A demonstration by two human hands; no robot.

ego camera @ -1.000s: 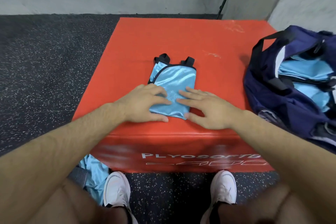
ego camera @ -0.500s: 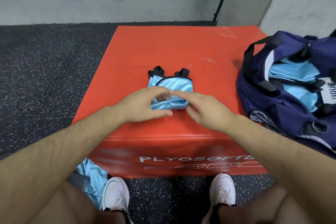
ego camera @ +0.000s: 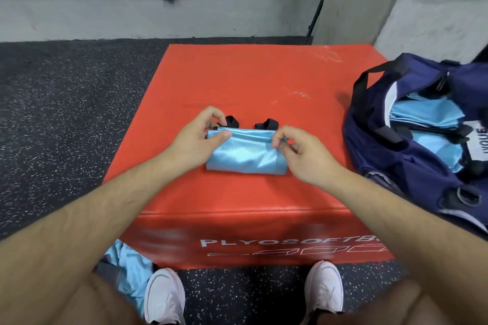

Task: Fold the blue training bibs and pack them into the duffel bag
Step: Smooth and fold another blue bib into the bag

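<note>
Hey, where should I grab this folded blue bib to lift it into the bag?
Probably the two short ends, coming in from left and right. The folded bib lies flat on the red box, loose edge and black straps at the far side; pinching through all layers there should keep the fold.

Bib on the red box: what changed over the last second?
The left hand and right hand, earlier flat on the bib, pinched its near end and carried it forward to the black straps, folding it in half. The duffel bag, red box and the bibs on the floor stayed put.
</note>
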